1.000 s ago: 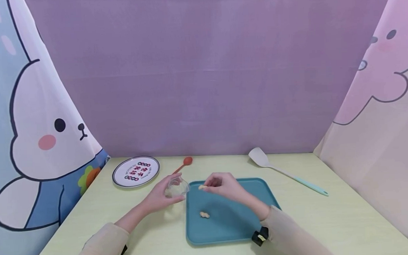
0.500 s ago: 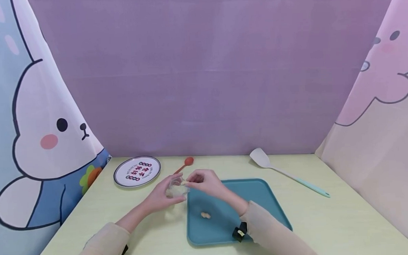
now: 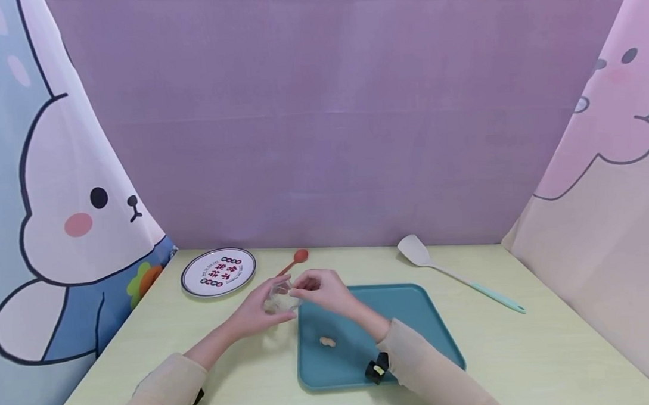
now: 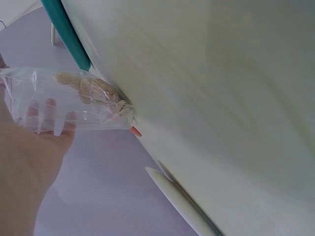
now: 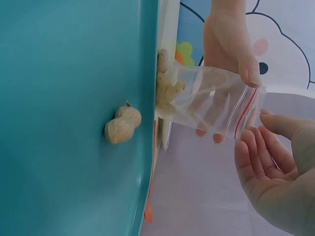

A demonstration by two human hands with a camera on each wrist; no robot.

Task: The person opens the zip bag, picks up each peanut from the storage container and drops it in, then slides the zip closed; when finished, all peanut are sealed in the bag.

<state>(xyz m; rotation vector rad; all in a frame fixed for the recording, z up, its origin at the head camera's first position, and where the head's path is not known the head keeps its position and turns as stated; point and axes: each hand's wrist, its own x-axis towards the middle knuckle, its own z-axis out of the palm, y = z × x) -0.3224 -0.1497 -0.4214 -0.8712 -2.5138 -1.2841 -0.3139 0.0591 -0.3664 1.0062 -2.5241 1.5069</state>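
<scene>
My left hand [image 3: 253,312] holds a clear zip-lock bag [image 5: 211,105], fingers on one side and thumb on the other. Several peanuts [image 5: 165,91] lie at the bag's bottom, and one peanut [image 4: 69,78] sits higher inside it. At the bag's mouth is my right hand [image 3: 324,292], its fingers loosely bent close to the rim. The right wrist view shows nothing between that thumb and the fingertips [image 5: 248,132]. A single peanut [image 3: 327,342] lies on the teal tray [image 3: 414,309], below the right forearm.
Behind the left hand lie a white plate [image 3: 218,273] with red lettering and a red spoon [image 3: 301,256], its handle partly hidden. A spatula [image 3: 456,275] with a pale green handle lies at the back right. A purple cloth [image 3: 322,137] hangs behind the table.
My right hand has moved left from above the tray to the bag's mouth, carrying a peanut and then letting it go into the bag. The left hand has stayed in place.
</scene>
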